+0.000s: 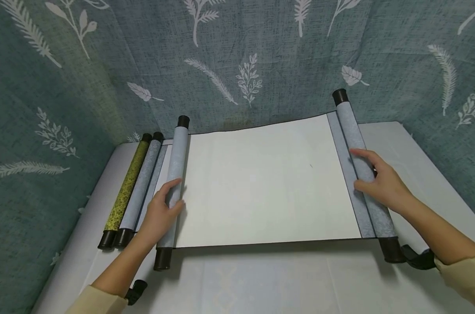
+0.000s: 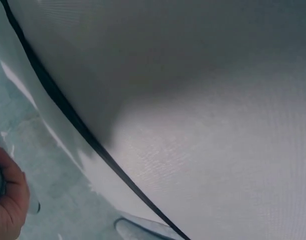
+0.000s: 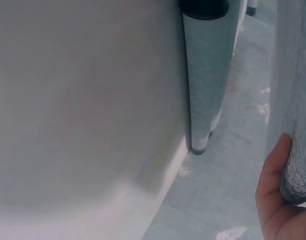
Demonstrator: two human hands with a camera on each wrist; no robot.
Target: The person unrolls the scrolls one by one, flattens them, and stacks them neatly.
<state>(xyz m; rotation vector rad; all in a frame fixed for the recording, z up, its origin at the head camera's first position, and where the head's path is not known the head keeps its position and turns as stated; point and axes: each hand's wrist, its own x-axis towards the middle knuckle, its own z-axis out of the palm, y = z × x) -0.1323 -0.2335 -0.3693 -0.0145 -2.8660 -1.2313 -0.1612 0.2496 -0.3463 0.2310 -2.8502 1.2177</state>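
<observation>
A scroll of blank white paper [image 1: 261,187] lies unrolled between two pale blue-grey rolls with black end caps. My left hand [image 1: 158,216] holds the left roll [image 1: 178,150] near its middle, thumb on the inner side. At the other end, my right hand [image 1: 388,185] grips the right roll [image 1: 348,120], its thumb and forefinger spread along it. That roll's far end tilts up toward the backdrop, and the paper's far edge rises with it. In the right wrist view, fingers [image 3: 272,185] curl round the patterned roll [image 3: 300,100].
Left of the scroll, a yellow-green roll [image 1: 127,189] with black caps lies beside another blue-grey roll [image 1: 141,187]. All rest on a white-covered table [image 1: 268,279]. A green leaf-patterned cloth [image 1: 229,52] hangs behind and at the sides. Black straps circle both wrists.
</observation>
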